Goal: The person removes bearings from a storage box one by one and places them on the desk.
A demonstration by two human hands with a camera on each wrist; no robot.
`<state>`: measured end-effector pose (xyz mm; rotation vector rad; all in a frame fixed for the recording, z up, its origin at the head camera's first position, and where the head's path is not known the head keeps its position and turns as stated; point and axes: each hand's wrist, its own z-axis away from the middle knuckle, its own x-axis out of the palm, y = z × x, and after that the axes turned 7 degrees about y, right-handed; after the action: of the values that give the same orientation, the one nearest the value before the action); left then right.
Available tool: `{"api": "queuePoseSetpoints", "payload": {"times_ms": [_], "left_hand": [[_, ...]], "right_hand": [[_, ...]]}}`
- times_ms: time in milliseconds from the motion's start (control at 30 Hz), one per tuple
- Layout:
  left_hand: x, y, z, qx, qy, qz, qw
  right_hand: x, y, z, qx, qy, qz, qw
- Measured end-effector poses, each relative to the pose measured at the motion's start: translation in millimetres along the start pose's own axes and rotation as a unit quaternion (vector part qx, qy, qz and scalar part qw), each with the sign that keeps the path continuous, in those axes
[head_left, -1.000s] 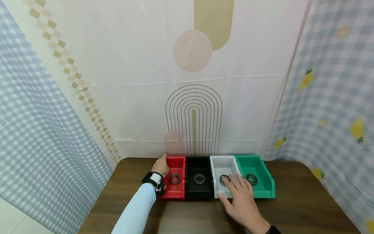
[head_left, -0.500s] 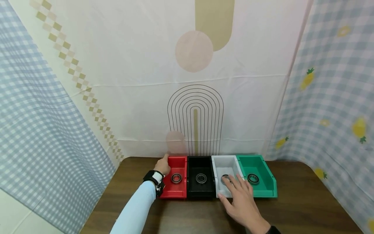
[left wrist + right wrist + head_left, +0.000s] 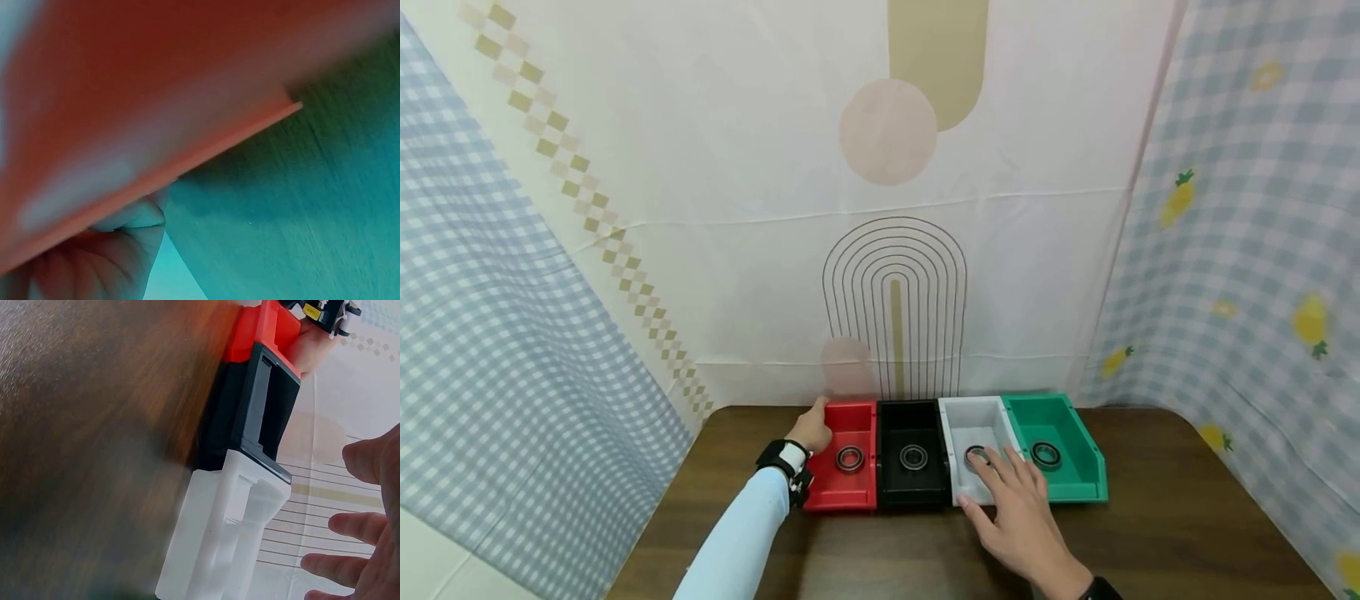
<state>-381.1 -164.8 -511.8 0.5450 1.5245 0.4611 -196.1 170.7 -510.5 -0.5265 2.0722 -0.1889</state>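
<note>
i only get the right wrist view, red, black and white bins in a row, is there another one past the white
Observer: Yes, the head view shows a green bin right beside the white bin.
Operator: anything in it
Observer: One dark ring lies inside.
Operator: and in the white one
Observer: A second ring, partly hidden in the head view by the right hand.

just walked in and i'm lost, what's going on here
A person's left hand touches the left side of a red bin. Their right hand, fingers spread, is held out by a white bin, holding nothing. A black bin and a green bin complete the row on the table, one ring in each bin.
</note>
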Motion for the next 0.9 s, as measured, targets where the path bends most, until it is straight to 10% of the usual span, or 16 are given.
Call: {"api": "queuePoseSetpoints", "payload": {"times_ms": [367, 500, 900], "left_hand": [[20.4, -31.2, -26.5, 0.055, -0.034, -0.007, 0.9979], [37.9, -52.6, -38.8, 0.088, 0.002, -0.027, 0.9958], [35.3, -49.4, -27.4, 0.088, 0.059, -0.012, 0.9943]], "right_hand": [[-2.5, 0.1, 1.2, 0.016, -0.019, -0.002, 1.000], [-1.1, 1.2, 2.4, 0.017, -0.020, 0.000, 1.000], [-0.4, -6.5, -1.2, 0.003, -0.013, -0.010, 1.000]]}}
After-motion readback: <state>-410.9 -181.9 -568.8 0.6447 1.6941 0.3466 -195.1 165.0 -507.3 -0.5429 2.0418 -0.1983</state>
